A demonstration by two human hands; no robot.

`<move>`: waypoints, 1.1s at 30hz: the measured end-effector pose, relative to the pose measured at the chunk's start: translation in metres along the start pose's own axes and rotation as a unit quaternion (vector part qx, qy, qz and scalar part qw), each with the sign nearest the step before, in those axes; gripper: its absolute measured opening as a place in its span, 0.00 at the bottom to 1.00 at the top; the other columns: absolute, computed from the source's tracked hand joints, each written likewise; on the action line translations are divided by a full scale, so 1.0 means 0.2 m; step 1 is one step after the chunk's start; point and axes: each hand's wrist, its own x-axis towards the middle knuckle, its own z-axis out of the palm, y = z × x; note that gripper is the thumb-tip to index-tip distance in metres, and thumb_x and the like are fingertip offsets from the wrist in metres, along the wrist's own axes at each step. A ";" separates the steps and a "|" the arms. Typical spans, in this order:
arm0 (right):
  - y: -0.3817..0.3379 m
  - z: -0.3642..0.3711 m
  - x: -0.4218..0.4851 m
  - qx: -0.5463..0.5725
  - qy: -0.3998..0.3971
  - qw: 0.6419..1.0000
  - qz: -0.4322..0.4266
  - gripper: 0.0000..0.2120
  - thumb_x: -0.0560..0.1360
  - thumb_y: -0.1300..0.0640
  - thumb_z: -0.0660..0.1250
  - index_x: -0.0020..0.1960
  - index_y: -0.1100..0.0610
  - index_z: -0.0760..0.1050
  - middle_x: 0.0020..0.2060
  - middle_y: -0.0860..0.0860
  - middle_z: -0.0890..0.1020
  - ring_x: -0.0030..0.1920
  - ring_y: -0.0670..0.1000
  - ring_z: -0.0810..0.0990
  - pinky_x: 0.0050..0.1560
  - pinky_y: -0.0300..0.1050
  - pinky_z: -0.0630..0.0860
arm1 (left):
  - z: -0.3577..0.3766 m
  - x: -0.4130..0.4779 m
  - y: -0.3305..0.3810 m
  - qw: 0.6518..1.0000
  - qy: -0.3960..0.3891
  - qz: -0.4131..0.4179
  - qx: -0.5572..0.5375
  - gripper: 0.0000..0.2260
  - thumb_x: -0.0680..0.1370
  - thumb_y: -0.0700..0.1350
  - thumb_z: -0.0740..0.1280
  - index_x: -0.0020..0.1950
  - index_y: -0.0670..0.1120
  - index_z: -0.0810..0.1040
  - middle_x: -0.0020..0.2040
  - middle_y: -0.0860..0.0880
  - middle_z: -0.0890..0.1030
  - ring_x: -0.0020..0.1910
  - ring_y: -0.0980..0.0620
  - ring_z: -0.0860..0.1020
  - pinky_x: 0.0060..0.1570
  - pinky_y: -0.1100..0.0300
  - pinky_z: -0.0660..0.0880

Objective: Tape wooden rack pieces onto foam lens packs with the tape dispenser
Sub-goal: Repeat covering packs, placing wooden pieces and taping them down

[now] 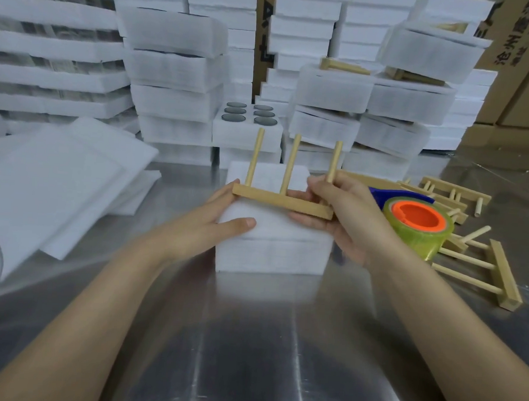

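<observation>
A shiny metal table [249, 353] fills the front, and behind it stand tall piles of white foam packs [178, 73] and brown cardboard boxes [515, 75]. One foam pack [273, 246] sits in the middle of the table, close to the person. The wooden rack piece [283, 201] is at the top front edge of this pack. Its long flat bar runs from left to right, a little lower on the right. Its three round pegs point away from the person, toward the piles. I cannot tell if the rack lies flat on the foam or is held just above it. The right hand [342, 216] holds the right end of the bar, with its fingers curled round the bar and the right peg. The left hand [213, 225] rests on the left top corner of the pack, fingers mostly straight and thumb pressed on the front side, and its fingertips reach the left end of the bar. The tape dispenser [418, 223], with its orange middle and blue handle, sits just beside the right hand, on its right. So the right hand is much nearer to it than the left. More rack pieces [498, 274] lie on the table past the dispenser. The rack looks not yet taped, so I think the tape comes next.
</observation>
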 end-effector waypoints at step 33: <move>-0.02 -0.21 0.01 -0.450 0.022 0.856 -0.252 0.02 0.71 0.57 0.74 0.42 0.51 0.82 0.38 0.49 0.82 0.37 0.44 0.77 0.42 0.34 0.73 | 0.03 0.00 0.00 0.995 0.046 -0.080 0.031 0.46 0.64 0.70 0.63 0.78 0.58 0.50 0.75 0.67 0.40 0.68 0.74 0.43 0.67 0.67 0.49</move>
